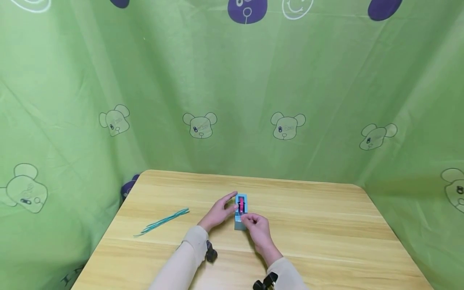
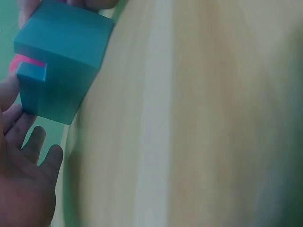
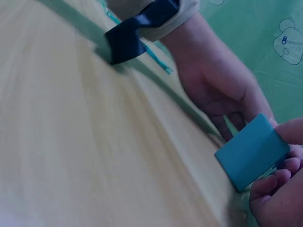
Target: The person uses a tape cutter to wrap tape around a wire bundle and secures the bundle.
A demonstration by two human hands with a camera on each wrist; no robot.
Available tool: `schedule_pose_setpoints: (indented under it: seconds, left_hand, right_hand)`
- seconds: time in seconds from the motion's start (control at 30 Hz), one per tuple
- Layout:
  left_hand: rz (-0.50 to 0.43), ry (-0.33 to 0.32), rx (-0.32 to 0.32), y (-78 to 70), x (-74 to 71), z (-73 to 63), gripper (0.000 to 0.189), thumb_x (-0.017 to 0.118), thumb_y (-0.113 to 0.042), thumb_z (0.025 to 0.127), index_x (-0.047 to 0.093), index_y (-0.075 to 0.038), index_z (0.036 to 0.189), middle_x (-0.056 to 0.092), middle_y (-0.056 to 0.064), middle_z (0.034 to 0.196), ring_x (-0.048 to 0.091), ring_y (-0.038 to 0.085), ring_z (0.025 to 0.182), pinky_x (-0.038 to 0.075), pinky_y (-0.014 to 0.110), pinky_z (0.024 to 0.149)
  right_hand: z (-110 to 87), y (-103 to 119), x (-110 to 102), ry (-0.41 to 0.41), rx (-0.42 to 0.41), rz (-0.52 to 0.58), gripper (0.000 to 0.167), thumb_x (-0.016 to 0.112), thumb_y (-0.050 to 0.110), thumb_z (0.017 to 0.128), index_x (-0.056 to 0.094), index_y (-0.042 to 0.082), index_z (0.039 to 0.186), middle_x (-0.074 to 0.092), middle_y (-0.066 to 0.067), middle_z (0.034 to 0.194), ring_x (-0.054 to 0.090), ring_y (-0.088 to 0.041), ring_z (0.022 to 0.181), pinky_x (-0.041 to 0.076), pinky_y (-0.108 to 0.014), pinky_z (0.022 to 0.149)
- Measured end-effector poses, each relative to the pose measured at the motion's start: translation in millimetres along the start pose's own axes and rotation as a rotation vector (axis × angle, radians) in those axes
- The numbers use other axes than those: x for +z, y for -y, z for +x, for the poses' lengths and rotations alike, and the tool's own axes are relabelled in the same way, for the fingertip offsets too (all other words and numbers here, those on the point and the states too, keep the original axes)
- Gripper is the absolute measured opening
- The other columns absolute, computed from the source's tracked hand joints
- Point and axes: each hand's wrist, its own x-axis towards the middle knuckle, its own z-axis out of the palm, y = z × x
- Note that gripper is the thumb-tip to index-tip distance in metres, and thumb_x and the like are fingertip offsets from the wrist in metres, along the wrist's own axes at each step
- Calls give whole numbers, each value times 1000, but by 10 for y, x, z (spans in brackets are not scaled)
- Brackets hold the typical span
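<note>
A light blue tape dispenser (image 1: 241, 224) with a pink hub (image 1: 241, 204) stands on the wooden table, its toothed cutter end towards me. My left hand (image 1: 216, 213) is at its left side, fingers stretched towards the far end and thumb by the pink hub. Seen in the left wrist view, two fingers of that hand (image 2: 31, 179) spread away from the dispenser (image 2: 61, 42). At the cutter end, my right hand (image 1: 259, 231) pinches thumb and index finger at the tape's end, its other fingers curled. The pinched tape itself is mostly hidden by the fingertips.
Several thin teal strips (image 1: 163, 221) lie in a loose bundle on the table, left of my left hand. A green curtain (image 1: 246, 153) printed with bear heads hangs behind and on both sides of the table (image 1: 326, 233). Black wrist cameras (image 1: 211, 253) sit on both sleeves.
</note>
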Motion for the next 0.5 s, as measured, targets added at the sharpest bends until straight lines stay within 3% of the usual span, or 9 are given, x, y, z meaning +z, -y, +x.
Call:
schedule_pose_setpoints:
  seconds: [0.07, 0.33, 0.5]
  left_hand:
    - [16, 1, -15, 83, 17, 32, 59, 57, -33, 101, 36, -18, 154, 34, 5, 157, 29, 28, 144, 26, 49, 114]
    - [72, 2, -63, -8, 12, 27, 60, 58, -34, 100, 36, -19, 154, 34, 6, 157, 31, 31, 142, 26, 51, 113]
    - [83, -2, -50, -11, 3, 29, 59, 58, -33, 100, 36, -20, 153, 35, 7, 156, 32, 32, 142, 27, 51, 113]
  right_hand:
    - [-9, -9, 7, -6, 2, 17, 19, 70, 10, 93, 70, -7, 101, 57, -4, 82, 50, -14, 78, 45, -22, 63]
    - [-8, -20, 8, -15, 90, 169, 25, 70, 15, 93, 69, -8, 103, 63, -4, 97, 55, -13, 84, 49, -23, 70]
    - [-30, 27, -1, -16, 76, 136, 24, 71, 14, 92, 71, -7, 103, 67, -9, 102, 58, -13, 90, 52, -27, 80]
